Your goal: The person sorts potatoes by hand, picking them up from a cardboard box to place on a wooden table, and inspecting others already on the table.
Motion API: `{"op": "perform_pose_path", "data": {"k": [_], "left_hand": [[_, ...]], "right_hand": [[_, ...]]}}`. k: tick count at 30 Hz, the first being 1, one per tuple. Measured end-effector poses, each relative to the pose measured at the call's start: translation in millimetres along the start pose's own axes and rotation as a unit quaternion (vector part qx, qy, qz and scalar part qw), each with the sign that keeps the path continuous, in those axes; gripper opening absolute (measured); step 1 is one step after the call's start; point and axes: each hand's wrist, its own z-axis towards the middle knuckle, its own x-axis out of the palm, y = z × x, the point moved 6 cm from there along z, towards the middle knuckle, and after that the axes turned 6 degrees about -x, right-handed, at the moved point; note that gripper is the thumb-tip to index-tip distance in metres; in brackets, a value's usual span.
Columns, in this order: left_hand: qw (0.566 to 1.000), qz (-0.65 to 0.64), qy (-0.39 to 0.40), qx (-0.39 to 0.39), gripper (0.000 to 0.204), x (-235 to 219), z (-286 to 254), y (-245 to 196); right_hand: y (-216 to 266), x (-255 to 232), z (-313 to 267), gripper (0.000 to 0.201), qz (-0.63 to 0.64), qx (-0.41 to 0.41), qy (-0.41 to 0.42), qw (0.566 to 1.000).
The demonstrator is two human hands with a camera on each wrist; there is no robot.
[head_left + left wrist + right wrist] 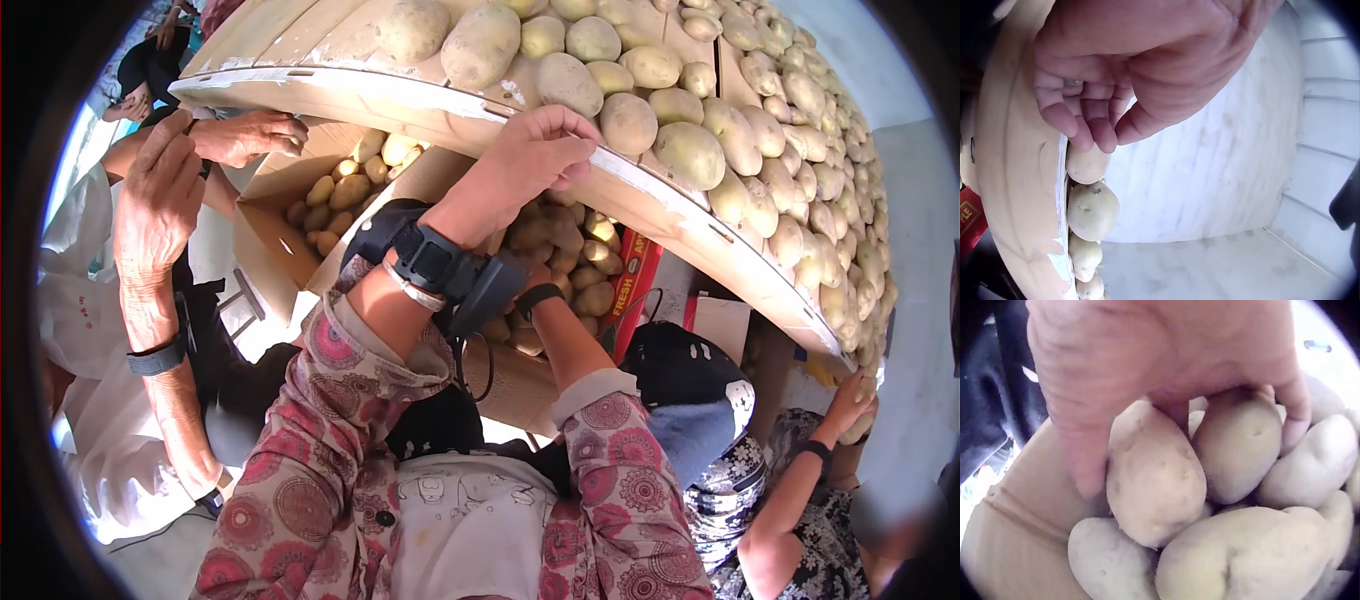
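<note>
Thumb and fingers of the right hand were partway spread and curled over two potatoes, among others in the near box by the centre of the head view. Toward 1 o'clock, the left hand was loosely curled at the rim of the cardboard-covered surface, nothing visible in its hold; whether its fingertips touched the potato below them could not be told. Spread potatoes ran from 12 to 3 o'clock; another box stood at 10. The step seemed to be gathering potatoes from the near box; the next move called for a secure grip and clear lift.
</note>
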Motion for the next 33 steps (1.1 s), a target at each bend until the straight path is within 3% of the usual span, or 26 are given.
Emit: {"op": "perform_pose_path", "data": {"k": [2, 6, 10, 12, 14, 16, 18, 21, 22, 23, 24, 25, 26, 28, 30, 31, 32, 33], "left_hand": [[1.000, -0.004, -0.002, 0.005, 0.013, -1.3, 0.6, -1.9], [1.000, -0.015, -0.004, -0.004, 0.013, -1.2, 2.6, -2.5], [1.000, -0.017, -0.003, 0.007, 0.014, -4.7, -0.7, -5.2], [1.000, -0.019, -0.008, 0.010, 0.014, -4.4, -4.9, -4.6], [1.000, -0.010, -0.009, 0.022, 0.015, -6.4, -5.4, -8.7], [1.000, -0.024, 0.002, 0.012, 0.016, -5.6, -3.7, -5.7], [0.999, -0.023, 0.009, 0.021, 0.016, -4.7, -5.5, -7.3], [0.999, -0.005, 0.017, 0.027, 0.016, -4.2, -4.2, -10.3], [1.000, 0.000, 0.017, 0.022, 0.016, -2.4, -3.6, -8.1], [1.000, 0.000, 0.017, 0.024, 0.016, -0.9, -5.7, -5.7], [0.999, 0.002, 0.041, 0.008, 0.017, 3.0, -9.5, -2.3], [0.998, 0.008, 0.066, 0.000, 0.018, 7.2, -11.3, -3.8], [0.996, 0.012, 0.091, -0.019, 0.020, 12.9, -15.6, -2.4], [0.989, 0.038, 0.112, -0.093, 0.025, 26.4, -19.6, 5.8], [0.973, 0.043, 0.222, -0.055, 0.041, 48.4, -27.9, 3.6], [0.967, 0.026, 0.249, -0.036, 0.046, 56.7, -30.9, -3.1], [0.961, 0.009, 0.275, -0.021, 0.052, 63.4, -35.3, -8.3], [0.959, 0.026, 0.275, 0.067, 0.061, 69.6, -33.2, -14.6]], "right_hand": [[-8.9, 12.0, 4.7, 0.042, -0.011, 0.015, 0.025, 1.000], [27.3, -58.1, -57.9, 0.042, -0.084, 0.020, 0.131, 0.988], [16.7, -48.3, -74.3, 0.045, -0.122, -0.173, 0.104, 0.972], [13.6, -62.8, -91.9, 0.040, -0.157, -0.177, 0.110, 0.965], [11.6, -94.3, -118.6, 0.047, -0.285, -0.103, 0.228, 0.925], [-13.2, -121.2, -127.4, 0.041, -0.200, -0.104, 0.211, 0.951], [1.7, -179.2, -163.9, 0.040, 0.053, 0.011, 0.182, 0.982], [0.0, -210.2, -193.3, 0.042, 0.085, 0.017, 0.104, 0.991], [-3.1, -212.2, -200.0, 0.048, 0.279, -0.056, 0.082, 0.955], [-4.2, -217.2, -205.2, 0.054, 0.461, -0.128, 0.057, 0.876], [2.3, -224.9, -208.1, 0.062, 0.547, -0.206, 0.059, 0.809], [6.6, -230.8, -210.4, 0.064, 0.613, -0.231, 0.017, 0.755], [12.4, -237.2, -212.1, 0.065, 0.670, -0.261, -0.026, 0.695], [14.7, -250.2, -210.1, 0.068, 0.668, -0.314, -0.061, 0.672], [19.0, -254.5, -201.8, 0.066, 0.759, -0.339, -0.044, 0.554], [25.6, -260.7, -198.6, 0.066, 0.756, -0.349, -0.050, 0.551], [28.2, -263.3, -194.9, 0.065, 0.807, -0.311, -0.069, 0.497], [28.0, -261.5, -191.0, 0.063, 0.854, -0.267, -0.082, 0.439]]}}
